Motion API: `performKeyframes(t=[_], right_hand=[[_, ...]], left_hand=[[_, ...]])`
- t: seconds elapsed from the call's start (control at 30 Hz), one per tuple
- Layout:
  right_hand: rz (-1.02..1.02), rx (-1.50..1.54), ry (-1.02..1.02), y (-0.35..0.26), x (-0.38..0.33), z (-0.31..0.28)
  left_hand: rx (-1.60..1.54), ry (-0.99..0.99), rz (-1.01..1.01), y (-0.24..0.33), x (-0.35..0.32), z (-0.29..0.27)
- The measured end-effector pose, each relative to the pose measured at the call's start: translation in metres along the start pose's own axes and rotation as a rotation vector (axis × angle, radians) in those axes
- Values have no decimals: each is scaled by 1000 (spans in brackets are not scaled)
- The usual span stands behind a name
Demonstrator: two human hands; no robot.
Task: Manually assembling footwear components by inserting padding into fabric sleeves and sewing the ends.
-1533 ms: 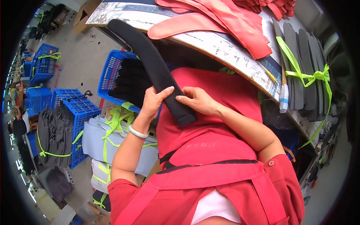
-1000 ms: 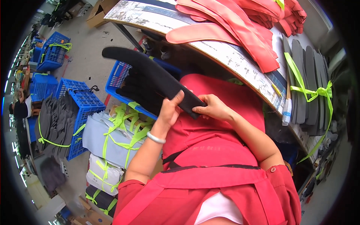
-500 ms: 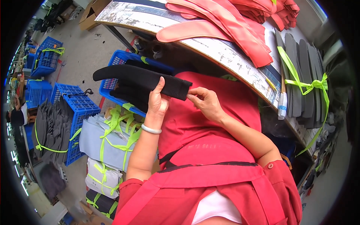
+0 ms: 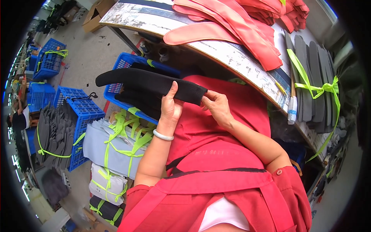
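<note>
Gripping the black strip (image 4: 148, 83) near its right end, the left hand (image 4: 170, 108) has its thumb and fingers wrapped over the edge, while the right hand (image 4: 216, 106) pinches the very tip just beside it, fingertips closed on the mesh end. The strip lies roughly level above the red lap, its long tapered left part reaching out over the blue crate (image 4: 127, 65) with nothing under it. To handle it well, I judge the left hand should keep a firm hold close to the end so the free length does not sag or twist, leaving the right fingertips to work the tip lightly and squarely. Further out, tied grey bundles (image 4: 116, 143) sit by the left knee, and the table (image 4: 232, 58) ahead carries pink pieces (image 4: 232, 31) and a green-tied stack of dark soles (image 4: 313, 77), all well apart from the hands
</note>
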State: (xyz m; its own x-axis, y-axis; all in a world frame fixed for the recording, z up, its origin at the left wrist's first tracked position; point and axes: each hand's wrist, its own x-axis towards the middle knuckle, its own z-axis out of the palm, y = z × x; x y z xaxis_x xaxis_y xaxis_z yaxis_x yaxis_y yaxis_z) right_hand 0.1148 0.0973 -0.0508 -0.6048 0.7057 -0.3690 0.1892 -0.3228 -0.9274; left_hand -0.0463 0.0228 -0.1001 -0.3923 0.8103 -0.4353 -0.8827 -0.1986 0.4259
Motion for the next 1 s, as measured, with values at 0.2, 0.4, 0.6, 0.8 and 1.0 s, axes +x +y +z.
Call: performKeyframes(t=[0.2,0.4,0.6,0.8,1.0], right_hand=[[274,133,44,-10,4,3],[45,102,67,7,10,0],[50,-19,63,7,11,-30],[180,-119,-22,26,6,-56],[108,148,-22,-10,-24,-25]], left_hand=[[-15,-15,71,-26,-5,13],[-72,-46,0,-32,-5,13],[-62,3,52,12,0,-1],[68,322,429,160,21,-126],[55,480,431,176,28,-161]])
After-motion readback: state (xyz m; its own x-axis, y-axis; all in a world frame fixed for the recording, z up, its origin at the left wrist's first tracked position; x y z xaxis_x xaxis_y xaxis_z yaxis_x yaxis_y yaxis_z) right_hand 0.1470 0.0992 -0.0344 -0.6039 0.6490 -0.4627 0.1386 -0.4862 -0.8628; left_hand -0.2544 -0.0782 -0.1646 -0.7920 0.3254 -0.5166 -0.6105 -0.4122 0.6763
